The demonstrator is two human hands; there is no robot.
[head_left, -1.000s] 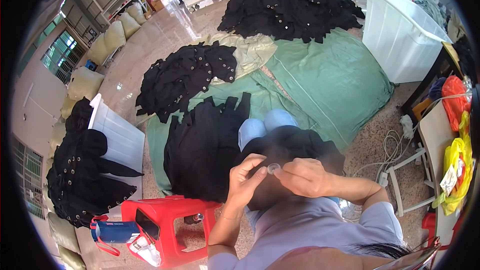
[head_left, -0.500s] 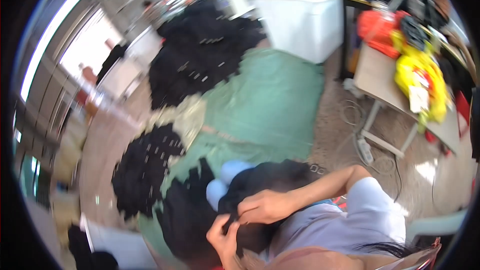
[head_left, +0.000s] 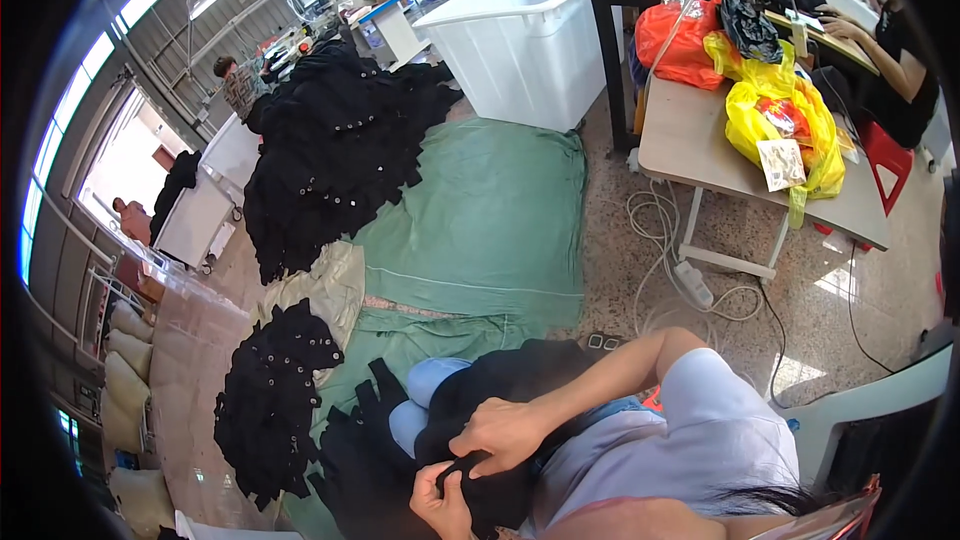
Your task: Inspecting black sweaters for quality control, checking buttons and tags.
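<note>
A black garment lies bunched across my lap, its exact kind hidden by the folds. My left hand pinches an edge of it between thumb and fingers near the lower edge of the view. Just above, my right hand grips the same dark cloth, its fingers closed and the arm reaching across from the right. More black cloth hangs down beside my knees on the left, over the green sheet on the floor.
A large pile of black garments covers the sheet's far left; a smaller black pile lies nearer. A white bin stands beyond. To the right, a table bears red and yellow bags, with a power strip and cables below.
My view has turned, so the surroundings sit further left and lower in the right half. Both hands stay closed on the black garment, close together, slightly lower than before.
</note>
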